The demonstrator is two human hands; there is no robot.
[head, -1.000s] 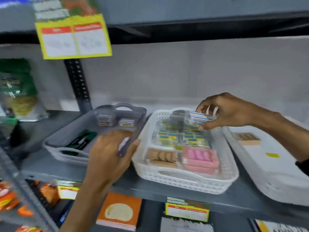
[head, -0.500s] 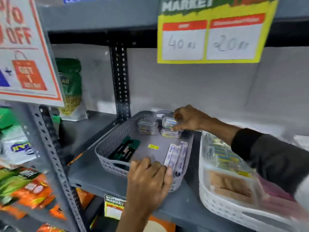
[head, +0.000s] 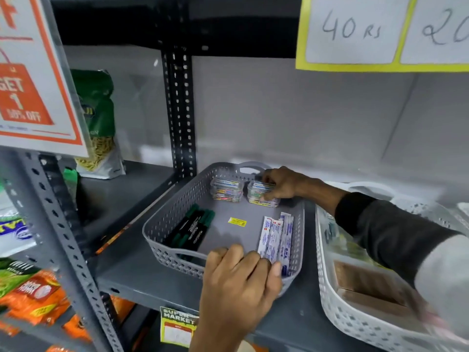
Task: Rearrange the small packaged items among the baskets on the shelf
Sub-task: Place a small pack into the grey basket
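A grey basket (head: 165, 214) sits on the shelf with green markers (head: 193, 228), white-blue sachets (head: 275, 237), a yellow sticker (head: 237, 221) and clear paper-clip boxes at its far end. My right hand (head: 281, 182) reaches across and grips the top clear box (head: 261, 191) of the right stack, beside another stack of clear boxes (head: 226, 189). My left hand (head: 241, 273) clasps the near rim of the grey basket. A white basket (head: 355, 323) at the right holds brown packets and more small packs, partly hidden by my right sleeve.
A black perforated upright (head: 179, 110) stands behind the grey basket. A green noodle bag (head: 99, 123) rests on the shelf at left. Price signs hang above: yellow (head: 368, 34) and orange (head: 30, 80). Orange snack packs (head: 33, 295) fill the lower left shelf.
My right hand carried a clear box from the white basket over to the grey basket and set it on the right stack. My left hand shifted along the grey basket's near rim. My view swung left.
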